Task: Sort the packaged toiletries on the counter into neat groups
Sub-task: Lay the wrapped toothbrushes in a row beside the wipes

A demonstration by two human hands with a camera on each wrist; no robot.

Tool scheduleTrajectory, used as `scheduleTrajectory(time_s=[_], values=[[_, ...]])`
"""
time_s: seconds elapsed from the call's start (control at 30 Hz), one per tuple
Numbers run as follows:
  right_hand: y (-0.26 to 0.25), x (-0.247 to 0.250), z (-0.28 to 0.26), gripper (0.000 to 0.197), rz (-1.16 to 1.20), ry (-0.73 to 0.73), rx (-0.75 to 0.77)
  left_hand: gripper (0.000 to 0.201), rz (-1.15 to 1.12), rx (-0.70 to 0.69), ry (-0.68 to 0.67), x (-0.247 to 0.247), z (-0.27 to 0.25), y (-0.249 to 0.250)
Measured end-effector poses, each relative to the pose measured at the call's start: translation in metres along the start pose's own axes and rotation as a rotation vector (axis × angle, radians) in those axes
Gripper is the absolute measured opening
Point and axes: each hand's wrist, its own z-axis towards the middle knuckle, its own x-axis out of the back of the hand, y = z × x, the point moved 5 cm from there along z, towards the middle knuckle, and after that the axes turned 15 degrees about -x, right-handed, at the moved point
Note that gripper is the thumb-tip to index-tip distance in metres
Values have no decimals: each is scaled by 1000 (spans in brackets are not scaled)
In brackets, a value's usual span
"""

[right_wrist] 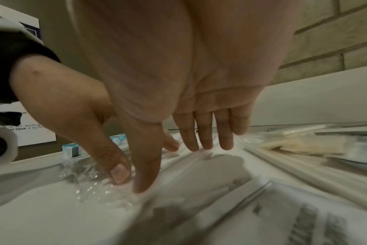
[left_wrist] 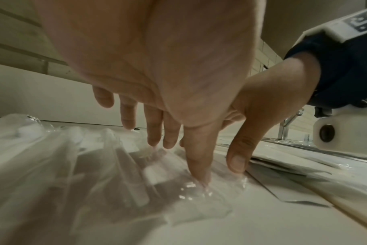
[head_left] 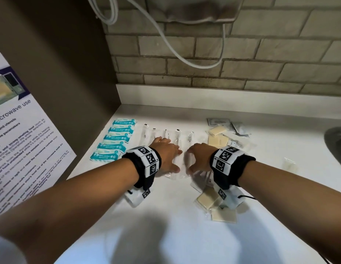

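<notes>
Several long clear-wrapped toothbrush packets (head_left: 166, 136) lie side by side on the white counter (head_left: 280, 153). My left hand (head_left: 166, 155) lies over them with straight fingers pressing down (left_wrist: 197, 172). My right hand (head_left: 199, 157) is beside it, fingers spread, thumb (right_wrist: 146, 179) and fingertips touching a clear packet (head_left: 182, 162) between the two hands. Several teal wipe packs (head_left: 116, 141) form a column at the left. Cream soap squares in clear wrap sit behind the right hand (head_left: 217, 134) and under the right wrist (head_left: 207, 201).
A brown side panel with a microwave-use notice (head_left: 22, 130) bounds the left. A brick wall (head_left: 223, 54) with hanging white cables runs behind. Grey sachets (head_left: 236, 126) lie at the back right, a small clear packet (head_left: 289, 164) at the right, a dark sink edge (head_left: 337, 141) far right.
</notes>
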Motion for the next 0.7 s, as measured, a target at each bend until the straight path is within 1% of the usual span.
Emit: scheduleTrajectory(time_s=[0.13,0.2,0.27,0.3,0.33,0.4,0.5,0.53,0.6,0.63,0.7], values=[[-1,2,5,59,14,-65,-8,78,-14,12,-1,-2,-1,0],[-3,8,12,50,7,-20,-39,78,-37,-10,22,0,-2,2],[-6,17,22,32,25,65,-81,74,-76,-15,74,4,-5,4],[-7,22,26,28,49,111,-111,73,-94,-5,100,6,-7,3],[-7,26,29,28,80,135,-148,72,-106,6,121,7,-9,2],[-11,27,35,34,77,124,-183,70,-116,22,144,8,-12,-4],[-17,20,46,47,-19,16,-248,67,-128,24,123,5,-15,-13],[-18,17,48,45,-42,-19,-272,67,-129,16,123,4,-15,-16],[-18,18,44,32,-93,-49,-275,68,-129,-9,127,4,-16,-16],[-17,18,45,37,-133,-59,-279,67,-132,-30,125,4,-17,-15],[-11,15,52,53,-139,-47,-287,65,-134,-77,121,3,-15,-12]])
